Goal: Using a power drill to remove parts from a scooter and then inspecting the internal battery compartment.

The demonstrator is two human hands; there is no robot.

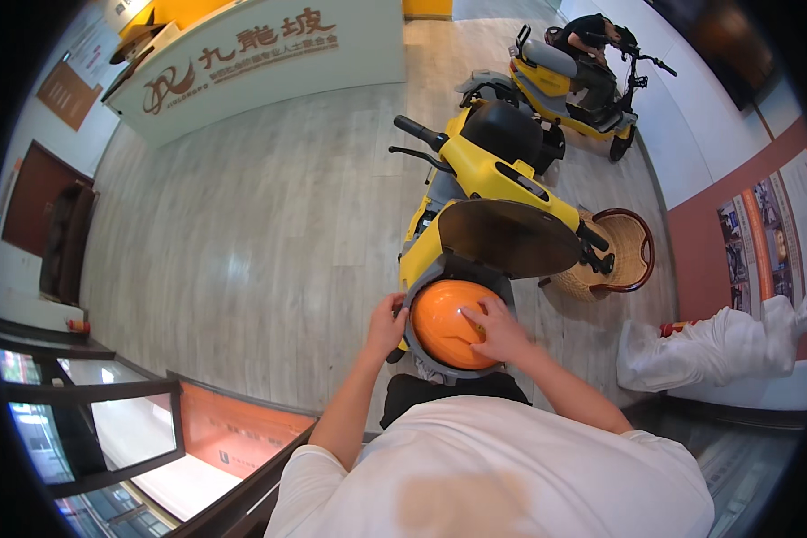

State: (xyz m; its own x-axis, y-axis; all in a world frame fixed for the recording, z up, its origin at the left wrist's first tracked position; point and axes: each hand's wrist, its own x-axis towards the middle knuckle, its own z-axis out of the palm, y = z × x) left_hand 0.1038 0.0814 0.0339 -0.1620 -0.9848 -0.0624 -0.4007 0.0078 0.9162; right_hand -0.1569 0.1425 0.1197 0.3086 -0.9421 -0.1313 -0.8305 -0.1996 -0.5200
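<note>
In front of me is a yellow electric scooter [468,160] with a grey front basket [446,262]. The basket's dark lid [502,235] is tilted up on the far side. Nested in the basket sits a smooth orange helmet [439,325], dome upward. My left hand [387,325] is closed at the basket's left rim, beside the helmet, its fingertips partly hidden. Spread over the helmet's right side are the fingers of my right hand [500,334], touching the shell without wrapping round it.
Beyond the scooter, a person [583,40] bends over a second yellow scooter [551,82]. A woven chair [632,255] stands right of the handlebar. Further right lies a white cloth-covered bundle [690,350]. A white counter [269,63] is at the far left, glass doors [134,417] at the near left.
</note>
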